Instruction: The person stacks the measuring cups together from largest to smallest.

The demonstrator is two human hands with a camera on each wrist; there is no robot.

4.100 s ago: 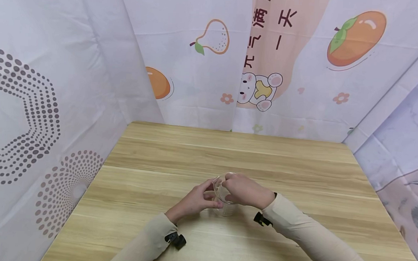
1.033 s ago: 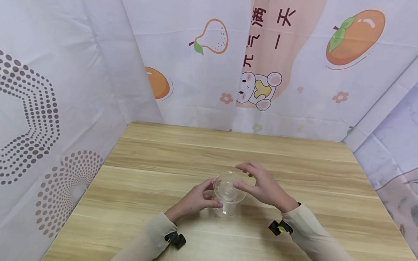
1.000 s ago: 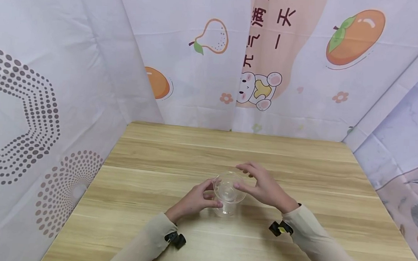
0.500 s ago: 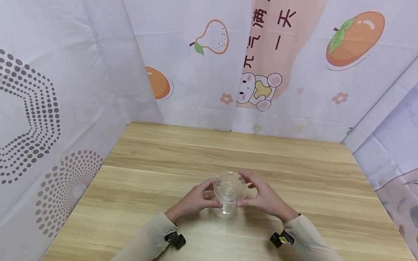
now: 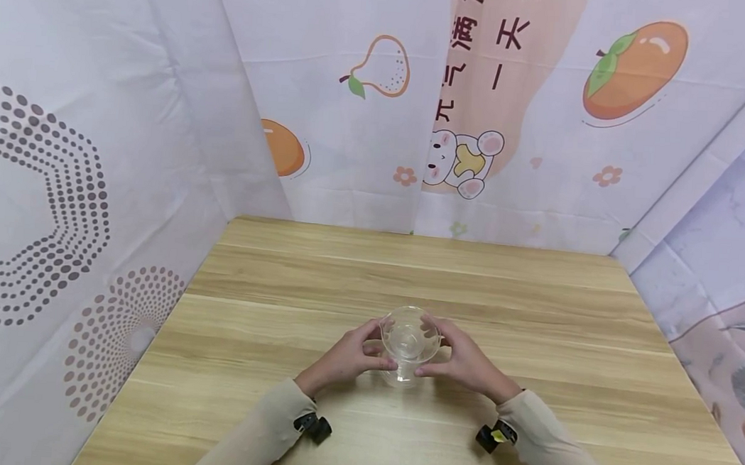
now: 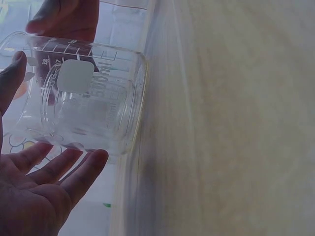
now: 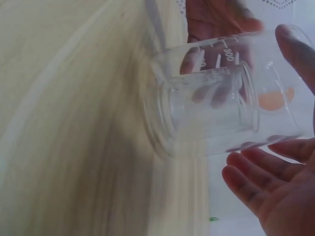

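A large clear glass beaker stands upright on the table between my two hands. In the left wrist view its wall carries white graduation lines, a white square patch and "500ml" lettering. A smaller glass beaker with its own rim sits nested inside, at the bottom. My left hand holds the large beaker's left side, thumb toward me and fingers round the far side. My right hand is around the right side in the same way, its thumb at the near wall and its fingertips along the other side.
The wooden tabletop runs back to a printed white curtain. More curtains hang at the left and right. A small black camera is strapped at each wrist, over beige sleeves.
About four seconds ago my right hand was inside the beaker's mouth. It came out, opened beside the rim, then lowered and closed in on the right wall. The left hand stayed in place.
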